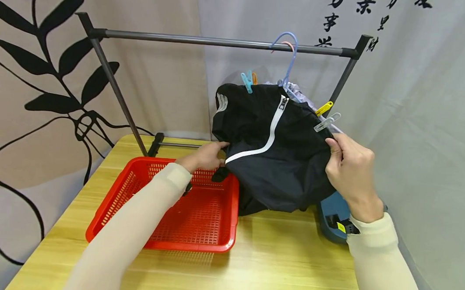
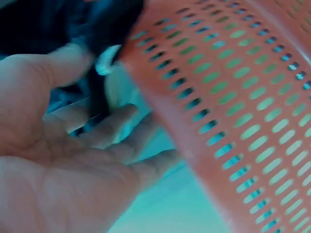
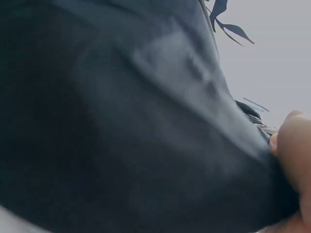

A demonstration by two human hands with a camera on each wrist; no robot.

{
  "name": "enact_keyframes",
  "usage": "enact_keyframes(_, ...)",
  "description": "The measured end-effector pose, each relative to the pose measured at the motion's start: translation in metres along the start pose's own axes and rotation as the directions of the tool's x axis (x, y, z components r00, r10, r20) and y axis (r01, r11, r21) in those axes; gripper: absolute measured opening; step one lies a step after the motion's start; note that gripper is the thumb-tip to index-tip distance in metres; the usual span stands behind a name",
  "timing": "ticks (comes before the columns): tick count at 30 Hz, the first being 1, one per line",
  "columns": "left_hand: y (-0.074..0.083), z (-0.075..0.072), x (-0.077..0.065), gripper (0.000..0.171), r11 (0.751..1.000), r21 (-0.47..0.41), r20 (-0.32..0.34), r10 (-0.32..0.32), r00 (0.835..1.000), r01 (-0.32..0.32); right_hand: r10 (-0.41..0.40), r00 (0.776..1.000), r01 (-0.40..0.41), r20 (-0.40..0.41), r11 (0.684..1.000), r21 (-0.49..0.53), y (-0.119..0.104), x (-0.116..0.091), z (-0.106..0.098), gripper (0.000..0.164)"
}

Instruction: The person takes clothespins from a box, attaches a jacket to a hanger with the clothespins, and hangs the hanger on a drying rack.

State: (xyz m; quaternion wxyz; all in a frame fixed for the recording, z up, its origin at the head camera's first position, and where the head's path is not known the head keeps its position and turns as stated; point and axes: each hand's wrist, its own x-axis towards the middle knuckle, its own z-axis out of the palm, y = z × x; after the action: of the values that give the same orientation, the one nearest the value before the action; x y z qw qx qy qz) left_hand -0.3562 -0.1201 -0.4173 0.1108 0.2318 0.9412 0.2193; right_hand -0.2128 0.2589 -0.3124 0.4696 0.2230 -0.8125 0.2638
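A black jacket (image 1: 287, 156) with a white zip hangs from a blue hanger (image 1: 290, 65) on the rack. My left hand (image 1: 206, 156) is at the jacket's left edge, above the red basket's far rim. Black cloth (image 2: 97, 29) lies between its thumb and fingers in the left wrist view. At the opposite edge, my right hand (image 1: 349, 168) pinches the cloth, thumb in front, just below a clear clothespin (image 1: 327, 122). The jacket fills most of the right wrist view, with part of the right hand (image 3: 294, 165) at the right border. A blue clothespin (image 1: 247, 81) sits on the jacket's left shoulder.
The red basket (image 1: 227, 248) stands on the wooden table (image 1: 285, 261). A dark metal rack (image 1: 206, 40) spans the back. Behind the jacket hangs a lilac garment (image 1: 298, 92) with a yellow clothespin (image 1: 324, 108). A blue container (image 1: 327, 211) stands partly hidden behind the right wrist.
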Motion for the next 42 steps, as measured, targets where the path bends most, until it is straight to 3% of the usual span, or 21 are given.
enact_keyframes(1,0.015,-0.013,-0.014,0.073,0.999,-0.025,-0.005,-0.026,1.0,0.026,0.002,1.0,-0.002,-0.003,1.0,0.0,0.0,0.0,0.0,0.02)
enact_keyframes(3,0.033,-0.029,-0.035,0.06,0.997,-0.064,-0.081,-0.054,0.995,0.049,0.006,1.0,-0.006,-0.011,1.0,-0.003,0.001,0.001,-0.001,0.021)
enact_keyframes(6,0.049,-0.039,-0.055,0.047,0.985,-0.117,-0.151,-0.143,0.978,0.126,0.013,1.0,-0.013,-0.024,1.0,-0.007,0.001,0.001,-0.002,0.023)
enact_keyframes(8,0.057,-0.041,-0.064,0.058,0.955,-0.227,-0.078,-0.214,0.974,0.191,0.013,1.0,-0.014,-0.024,1.0,-0.012,0.001,0.0,-0.003,0.024)
enact_keyframes(11,0.069,-0.038,-0.072,0.077,0.875,-0.404,0.13,-0.233,0.964,0.266,0.015,1.0,-0.015,-0.025,1.0,-0.014,0.001,0.0,-0.004,0.024)
enact_keyframes(13,0.077,-0.033,-0.074,0.082,0.814,-0.498,0.232,-0.207,0.95,0.299,0.019,0.999,-0.019,-0.029,1.0,-0.015,0.0,-0.001,-0.004,0.023)
enact_keyframes(15,0.084,-0.03,-0.073,0.082,0.794,-0.53,0.252,-0.19,0.949,0.299,0.022,0.999,-0.023,-0.029,1.0,-0.016,-0.001,-0.001,-0.004,0.023)
enact_keyframes(17,0.089,-0.026,-0.069,0.075,0.787,-0.558,0.207,-0.177,0.962,0.265,0.023,0.999,-0.024,-0.027,1.0,-0.016,-0.003,-0.001,-0.004,0.024)
enact_keyframes(21,0.094,-0.02,-0.053,0.058,0.741,-0.642,0.095,-0.177,0.98,0.196,0.021,0.999,-0.022,-0.028,1.0,-0.009,-0.005,0.0,-0.005,0.024)
enact_keyframes(23,0.095,-0.016,-0.045,0.054,0.707,-0.69,0.047,-0.172,0.984,0.157,0.021,0.999,-0.021,-0.031,1.0,-0.005,-0.006,0.0,-0.005,0.024)
enact_keyframes(24,0.097,-0.014,-0.041,0.053,0.687,-0.712,0.034,-0.171,0.985,0.144,0.02,0.999,-0.02,-0.031,1.0,-0.003,-0.006,0.0,-0.005,0.024)
enact_keyframes(27,0.099,-0.004,-0.03,0.051,0.666,-0.738,0.028,-0.134,0.991,0.111,0.015,0.999,-0.015,-0.029,1.0,-0.002,-0.007,0.001,-0.005,0.024)
enact_keyframes(28,0.099,0.0,-0.026,0.052,0.671,-0.735,0.035,-0.112,0.993,0.102,0.013,1.0,-0.013,-0.025,1.0,0.0,-0.008,0.001,-0.004,0.024)
enact_keyframes(29,0.099,0.003,-0.023,0.054,0.693,-0.715,0.045,-0.086,0.995,0.092,0.011,1.0,-0.011,-0.023,1.0,0.001,-0.008,0.001,-0.004,0.023)
enact_keyframes(31,0.096,0.008,-0.017,0.052,0.794,-0.606,0.049,-0.023,0.999,0.048,0.008,1.0,-0.008,-0.018,1.0,0.0,-0.009,0.001,-0.002,0.023)
enact_keyframes(33,0.085,0.015,-0.009,0.047,0.899,-0.436,-0.005,0.045,0.999,-0.042,0.006,1.0,-0.006,-0.011,1.0,0.001,-0.009,0.001,0.0,0.022)
enact_keyframes(35,0.079,0.018,-0.005,0.041,0.961,-0.26,-0.087,0.076,0.993,-0.096,0.003,1.0,-0.003,-0.008,1.0,0.0,-0.009,0.0,0.001,0.021)
enact_keyframes(36,0.076,0.019,-0.005,0.037,0.979,-0.169,-0.146,0.087,0.986,-0.111,0.004,1.0,-0.004,-0.007,1.0,0.002,-0.008,0.0,0.001,0.021)
enact_keyframes(38,0.076,0.015,-0.011,0.035,0.996,-0.043,-0.233,0.062,0.971,-0.074,0.009,1.0,-0.009,-0.01,1.0,0.003,-0.007,-0.001,0.001,0.021)
enact_keyframes(40,0.083,0.006,-0.024,0.044,0.999,0.033,-0.257,-0.011,0.966,0.021,0.016,1.0,-0.016,-0.013,1.0,0.007,-0.005,-0.002,0.0,0.021)
enact_keyframes(42,0.086,-0.003,-0.035,0.054,0.988,0.104,-0.23,-0.086,0.969,0.112,0.025,1.0,-0.025,-0.016,1.0,0.009,-0.003,-0.003,-0.002,0.022)
